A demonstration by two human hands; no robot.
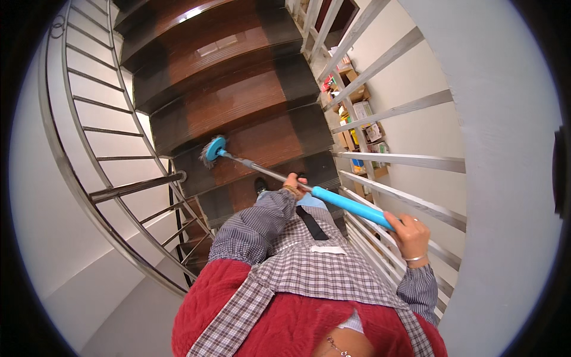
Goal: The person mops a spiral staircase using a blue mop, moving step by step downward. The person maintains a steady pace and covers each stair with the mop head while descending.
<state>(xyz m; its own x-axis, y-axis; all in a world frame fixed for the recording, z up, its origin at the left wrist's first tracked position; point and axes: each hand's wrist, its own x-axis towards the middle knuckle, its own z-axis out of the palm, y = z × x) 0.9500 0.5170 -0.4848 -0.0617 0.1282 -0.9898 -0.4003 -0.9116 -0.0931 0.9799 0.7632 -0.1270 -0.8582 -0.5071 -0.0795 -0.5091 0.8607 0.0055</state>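
Note:
A mop with a metal pole (270,173) slants across the view in front of me. My left hand (296,184) is wrapped around the pole just below its blue grip sleeve (350,205). Farther up, my right hand (409,232) holds the outer end of that sleeve. The blue round mop head (216,148), fringed with grey strands, rests at the left part of a stair step (263,143), over the dark border and near the reddish-brown middle. One dark shoe (260,185) shows on the step below my arms.
A curved stainless-steel railing (55,147) borders the stairs on the left. White slatted balusters (401,161) line the right side, close to my right hand. Beyond them, cardboard boxes (358,93) and assorted goods stand along a wall. More steps (223,49) continue ahead.

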